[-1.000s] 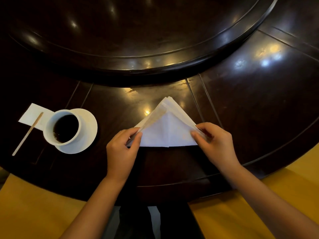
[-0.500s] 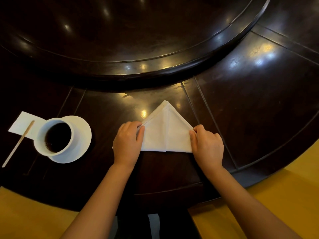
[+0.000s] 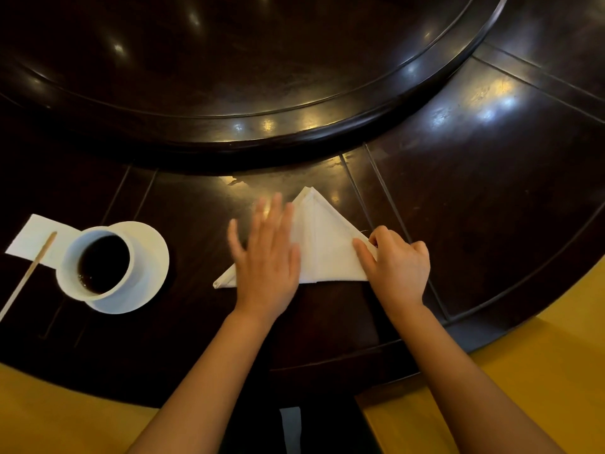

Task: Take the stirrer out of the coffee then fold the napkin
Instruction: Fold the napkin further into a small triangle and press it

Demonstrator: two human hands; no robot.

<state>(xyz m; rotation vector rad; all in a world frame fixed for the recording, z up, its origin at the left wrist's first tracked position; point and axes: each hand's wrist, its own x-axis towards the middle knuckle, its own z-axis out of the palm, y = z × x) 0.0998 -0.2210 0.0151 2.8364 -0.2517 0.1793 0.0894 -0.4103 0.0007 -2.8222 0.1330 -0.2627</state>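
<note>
The left hand (image 3: 266, 257) lies flat, fingers spread, on the folded napkin (image 3: 327, 247); the right hand (image 3: 397, 263) pinches the corner under its fingertips.

I'm looking down on a dark, glossy wooden table (image 3: 491, 198), its surface split by thin inlaid lines that fan outward. Up at twelve o'clock sits a big raised round centre platform (image 3: 229, 60), its rounded rim catching a string of small light reflections. Over at nine o'clock there's a white saucer (image 3: 149, 257) lying flat on the wood, and just beyond it, further toward nine, a small white paper square (image 3: 36, 237) tucked partly behind it. Down at seven and at four o'clock I see yellow cushioned seats (image 3: 523, 388) past the table's curved edge, with a dark gap between them at six.
</note>
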